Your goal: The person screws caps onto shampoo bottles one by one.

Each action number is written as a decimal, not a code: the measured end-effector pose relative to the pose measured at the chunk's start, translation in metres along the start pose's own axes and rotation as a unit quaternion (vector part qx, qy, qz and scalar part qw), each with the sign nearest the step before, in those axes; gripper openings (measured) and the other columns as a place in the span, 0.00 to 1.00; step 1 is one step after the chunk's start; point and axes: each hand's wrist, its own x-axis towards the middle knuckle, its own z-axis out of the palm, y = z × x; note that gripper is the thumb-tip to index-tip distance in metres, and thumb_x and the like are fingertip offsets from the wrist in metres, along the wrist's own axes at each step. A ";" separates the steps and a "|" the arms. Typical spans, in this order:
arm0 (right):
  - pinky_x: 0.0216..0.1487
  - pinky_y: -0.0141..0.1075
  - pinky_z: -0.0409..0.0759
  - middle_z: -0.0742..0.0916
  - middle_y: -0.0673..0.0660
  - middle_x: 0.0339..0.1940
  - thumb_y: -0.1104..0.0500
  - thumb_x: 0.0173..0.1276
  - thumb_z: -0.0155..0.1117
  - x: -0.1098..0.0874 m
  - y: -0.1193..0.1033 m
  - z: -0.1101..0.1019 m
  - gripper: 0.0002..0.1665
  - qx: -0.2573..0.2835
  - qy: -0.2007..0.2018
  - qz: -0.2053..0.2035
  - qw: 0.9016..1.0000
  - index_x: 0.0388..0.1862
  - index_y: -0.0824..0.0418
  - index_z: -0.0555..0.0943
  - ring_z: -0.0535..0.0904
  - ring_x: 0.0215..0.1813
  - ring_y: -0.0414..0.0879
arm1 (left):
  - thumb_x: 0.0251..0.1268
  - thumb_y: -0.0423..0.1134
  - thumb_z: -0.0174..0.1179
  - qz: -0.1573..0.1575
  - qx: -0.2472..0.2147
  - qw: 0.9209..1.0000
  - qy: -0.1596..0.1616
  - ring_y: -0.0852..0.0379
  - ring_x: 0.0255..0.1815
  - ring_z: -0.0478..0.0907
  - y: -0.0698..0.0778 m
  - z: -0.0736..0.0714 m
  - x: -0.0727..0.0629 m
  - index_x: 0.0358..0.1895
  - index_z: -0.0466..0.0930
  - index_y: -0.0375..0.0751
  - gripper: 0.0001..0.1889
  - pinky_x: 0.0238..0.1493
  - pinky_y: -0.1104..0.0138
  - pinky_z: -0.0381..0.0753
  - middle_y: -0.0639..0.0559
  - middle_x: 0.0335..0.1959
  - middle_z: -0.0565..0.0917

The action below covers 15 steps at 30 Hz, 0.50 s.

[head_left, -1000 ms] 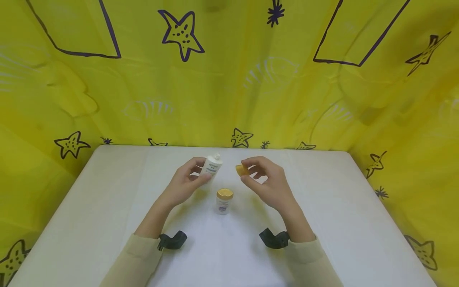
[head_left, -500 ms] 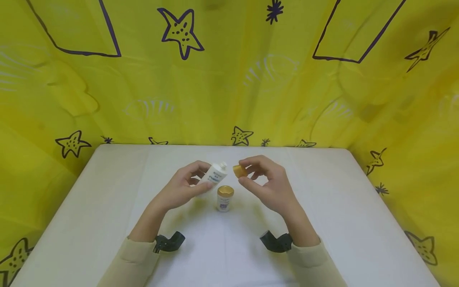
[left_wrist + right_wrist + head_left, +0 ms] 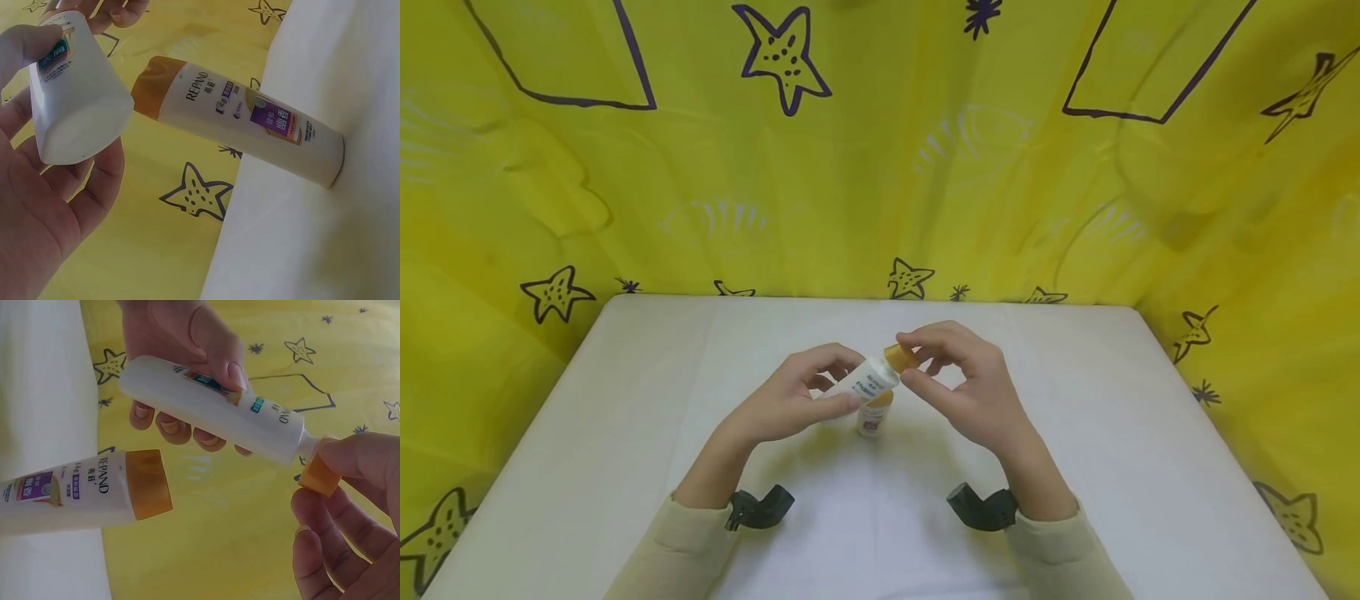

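Observation:
My left hand [image 3: 797, 392] grips a white shampoo bottle [image 3: 212, 409] with a green label, tilted so its neck points up and to the right. Between thumb and fingers, my right hand [image 3: 966, 375] pinches a gold cap [image 3: 320, 475]. In the right wrist view the cap is at the bottle's neck [image 3: 307, 445]; whether it is seated on the neck cannot be told. A second white bottle [image 3: 244, 122], with a purple label and its own gold cap [image 3: 157, 86], stands upright on the table, partly hidden behind the held bottle in the head view.
A white-covered table [image 3: 625, 417] lies under both hands. Yellow curtains [image 3: 850, 192] with drawn starfish rise along its back and sides. Dark wrist mounts [image 3: 763, 507] stick inward from both sleeves.
The left hand has tipped the bottle further over and brought it right, toward the cap. The right hand, still pinching the cap, has stayed nearly in place. Neck and cap now meet.

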 end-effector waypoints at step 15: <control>0.37 0.34 0.83 0.87 0.53 0.45 0.69 0.60 0.73 -0.001 0.000 0.002 0.17 0.009 -0.022 0.012 1.000 0.46 0.59 0.82 0.83 0.43 0.43 | 0.66 0.36 0.64 -0.015 -0.005 1.000 0.001 0.51 0.44 0.79 0.002 0.004 0.001 0.53 0.79 0.50 0.14 0.45 0.54 0.81 0.55 0.47 0.83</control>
